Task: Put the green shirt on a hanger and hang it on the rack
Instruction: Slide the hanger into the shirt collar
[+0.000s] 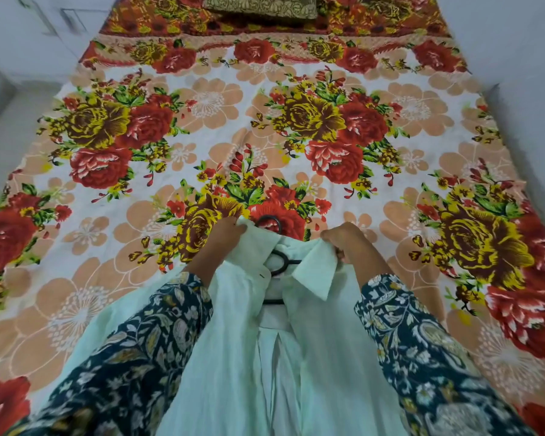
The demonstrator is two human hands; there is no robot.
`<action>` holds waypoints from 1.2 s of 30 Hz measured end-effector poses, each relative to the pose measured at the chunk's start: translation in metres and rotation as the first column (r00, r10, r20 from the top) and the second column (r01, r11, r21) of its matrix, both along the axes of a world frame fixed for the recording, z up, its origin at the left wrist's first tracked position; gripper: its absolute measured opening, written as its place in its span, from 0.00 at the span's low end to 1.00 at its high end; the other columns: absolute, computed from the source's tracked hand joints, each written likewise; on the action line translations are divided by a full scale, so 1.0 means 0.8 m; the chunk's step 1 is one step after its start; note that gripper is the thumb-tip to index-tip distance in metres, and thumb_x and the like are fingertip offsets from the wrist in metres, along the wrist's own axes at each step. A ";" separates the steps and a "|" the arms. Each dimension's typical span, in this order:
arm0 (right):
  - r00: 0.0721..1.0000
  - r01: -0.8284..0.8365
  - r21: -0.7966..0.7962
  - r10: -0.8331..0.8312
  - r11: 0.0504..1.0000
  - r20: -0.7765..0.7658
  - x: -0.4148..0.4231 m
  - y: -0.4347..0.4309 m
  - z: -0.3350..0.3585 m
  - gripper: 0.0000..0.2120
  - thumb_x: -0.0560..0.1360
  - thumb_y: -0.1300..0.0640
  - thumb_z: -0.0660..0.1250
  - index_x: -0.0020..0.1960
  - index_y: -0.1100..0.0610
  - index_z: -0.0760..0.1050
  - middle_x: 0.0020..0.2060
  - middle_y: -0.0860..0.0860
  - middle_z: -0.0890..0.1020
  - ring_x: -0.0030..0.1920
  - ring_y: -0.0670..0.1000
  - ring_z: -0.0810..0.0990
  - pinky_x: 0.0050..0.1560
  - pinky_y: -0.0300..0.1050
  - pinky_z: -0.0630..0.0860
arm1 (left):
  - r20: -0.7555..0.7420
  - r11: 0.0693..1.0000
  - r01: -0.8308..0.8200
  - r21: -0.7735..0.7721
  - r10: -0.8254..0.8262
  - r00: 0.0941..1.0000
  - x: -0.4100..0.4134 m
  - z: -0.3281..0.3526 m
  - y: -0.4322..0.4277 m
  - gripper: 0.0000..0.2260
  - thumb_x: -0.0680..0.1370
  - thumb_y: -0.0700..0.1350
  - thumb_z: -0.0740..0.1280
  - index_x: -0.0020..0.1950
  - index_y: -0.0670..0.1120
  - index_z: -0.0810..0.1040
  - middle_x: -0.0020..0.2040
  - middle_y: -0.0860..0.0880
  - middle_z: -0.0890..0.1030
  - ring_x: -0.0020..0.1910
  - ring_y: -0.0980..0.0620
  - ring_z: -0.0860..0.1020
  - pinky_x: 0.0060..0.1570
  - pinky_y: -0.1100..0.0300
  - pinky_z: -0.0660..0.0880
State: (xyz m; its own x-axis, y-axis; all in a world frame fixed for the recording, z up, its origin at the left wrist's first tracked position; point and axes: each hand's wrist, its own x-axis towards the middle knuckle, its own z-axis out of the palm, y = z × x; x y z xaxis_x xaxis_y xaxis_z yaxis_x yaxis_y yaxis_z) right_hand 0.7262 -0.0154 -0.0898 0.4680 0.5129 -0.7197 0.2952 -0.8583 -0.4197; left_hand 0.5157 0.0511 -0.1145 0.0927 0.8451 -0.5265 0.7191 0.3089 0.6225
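Green shirt (321,357) holds a black hanger (279,262); both hands pinch its collar.

Hanger (279,262) mostly hidden inside green shirt (233,357); shirt's lower part cut off at near edge; far-left wall blurred.

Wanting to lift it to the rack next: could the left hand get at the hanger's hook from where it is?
Probably yes: the hook sticks out bare past the collar, right beside the left hand, though that hand now grips the green shirt.
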 end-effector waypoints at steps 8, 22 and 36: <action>0.930 -0.190 0.128 0.137 0.973 0.340 -0.009 0.023 0.007 0.15 0.73 0.65 0.64 0.60 0.65 0.72 0.57 0.61 0.79 0.58 0.61 0.78 0.50 0.46 0.74 | 0.511 0.918 -0.278 -0.283 0.390 0.766 -0.036 0.004 -0.007 0.06 0.79 0.40 0.61 0.49 0.41 0.78 0.46 0.41 0.79 0.45 0.43 0.78 0.50 0.49 0.76; 0.663 -0.679 0.317 0.367 0.663 0.652 -0.068 -0.012 -0.005 0.10 0.75 0.57 0.62 0.50 0.62 0.77 0.50 0.57 0.80 0.58 0.60 0.71 0.51 0.52 0.70 | -0.330 0.649 0.391 0.652 -0.221 0.918 -0.015 0.004 -0.063 0.12 0.69 0.43 0.63 0.50 0.44 0.77 0.54 0.44 0.77 0.55 0.42 0.72 0.54 0.48 0.69; 0.390 -0.823 -0.087 0.669 0.562 0.632 -0.088 -0.009 -0.040 0.15 0.75 0.57 0.60 0.61 0.60 0.71 0.59 0.55 0.78 0.62 0.57 0.73 0.62 0.51 0.66 | -0.280 0.934 0.137 0.329 -0.042 0.959 -0.060 -0.017 -0.086 0.20 0.72 0.37 0.62 0.64 0.42 0.68 0.60 0.43 0.71 0.61 0.42 0.68 0.60 0.47 0.64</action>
State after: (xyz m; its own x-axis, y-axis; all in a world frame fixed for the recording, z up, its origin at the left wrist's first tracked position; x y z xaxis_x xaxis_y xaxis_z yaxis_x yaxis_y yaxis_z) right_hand 0.6559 -0.0227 -0.1216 0.0584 0.9512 -0.3030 0.9948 -0.0806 -0.0614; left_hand 0.4678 -0.0174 -0.1280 0.0742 0.9722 -0.2223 0.8863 0.0379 0.4616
